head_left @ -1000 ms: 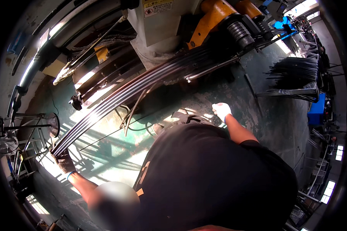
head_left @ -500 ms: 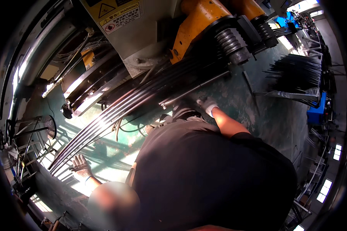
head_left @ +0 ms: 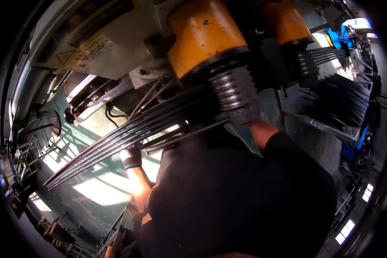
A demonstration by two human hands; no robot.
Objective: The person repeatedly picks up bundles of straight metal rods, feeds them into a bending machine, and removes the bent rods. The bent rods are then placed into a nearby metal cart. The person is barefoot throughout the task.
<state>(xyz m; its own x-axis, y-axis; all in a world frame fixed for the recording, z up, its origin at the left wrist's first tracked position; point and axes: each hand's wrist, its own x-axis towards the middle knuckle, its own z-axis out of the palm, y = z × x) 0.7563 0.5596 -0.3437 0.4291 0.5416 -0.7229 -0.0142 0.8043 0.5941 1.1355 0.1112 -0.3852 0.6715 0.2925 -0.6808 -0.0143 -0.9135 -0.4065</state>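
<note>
Best keep the rods (head_left: 148, 122) side by side, slanting from low left up toward the roller (head_left: 232, 88). Look smooth, round and shiny, like metal. Can't tell the left hand (head_left: 131, 157) as spread or pinching: in a knit glove, beside the rods, with fingers mostly hidden. Next, see the bar (head_left: 187, 136), thin and bumpy like a screw. Then see fat, shiny rings on the roller, under a chipped orange part (head_left: 206, 41). Can't see the right hand behind it, so can't tell its grip; best keep fingers clear.

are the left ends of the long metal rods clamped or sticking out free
Free: at the left, the long metal rods end in open air, nothing gripping them. Cannot tell for their other ends, lost in shadow.
</note>
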